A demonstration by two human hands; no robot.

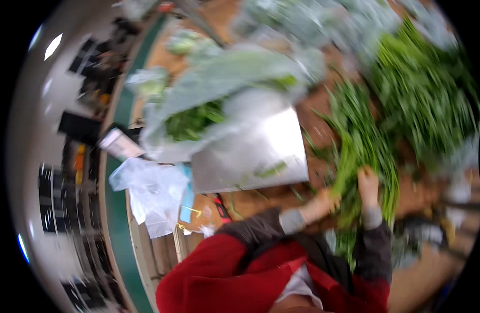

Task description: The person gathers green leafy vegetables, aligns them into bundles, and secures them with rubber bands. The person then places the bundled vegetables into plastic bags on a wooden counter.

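My left hand is closed around the pale green stalks of a bunch of leafy greens that lies on the brown tabletop near its edge. Beside it, my right hand rests against the same bunch with bent fingers; blur hides whether it grips any stalks. To the left of the bunch is a shiny metal plate with a few leaf scraps on it. A clear plastic bag of greens lies partly over the plate's far side. A larger heap of long greens lies to the right.
White plastic bags lie at the left near a red-and-black tool, perhaps a cutter. Further back are bagged vegetables and a mass of clear plastic bags. A green strip runs along the left edge.
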